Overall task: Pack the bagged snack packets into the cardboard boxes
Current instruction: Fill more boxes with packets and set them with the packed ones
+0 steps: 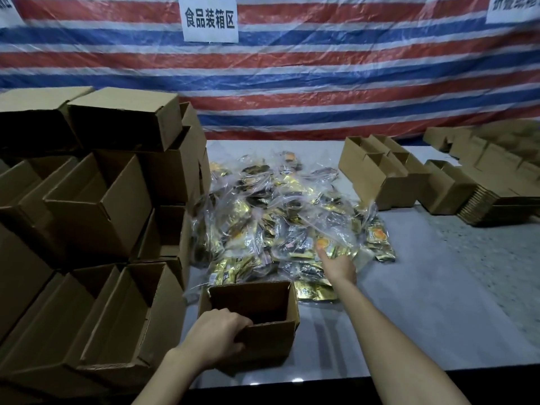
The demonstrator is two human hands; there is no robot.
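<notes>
The left hand (217, 334) grips the near rim of the open box (268, 339) at its left corner, with the fingers curled over the edge. This box is plain brown corrugated cardboard, its flaps are down, and it stands on the smooth grey table (409, 302). Just behind it lies the pile of bags (277, 217): thin, wrinkled clear plastic, with shiny gold and dark packets inside. The right hand (339, 266) reaches to the near edge of this pile. Its index finger is straight and lies on a bag, but the plastic hides the other fingers, so I cannot tell if it holds anything. At the left there are stacked boxes (96, 206), open and tilted. At the right stand small boxes (388, 176) and flat cardboard (491, 200) in a pile. Behind the table hangs a glossy striped tarp (292, 83) with a white paper sign (209, 19).
</notes>
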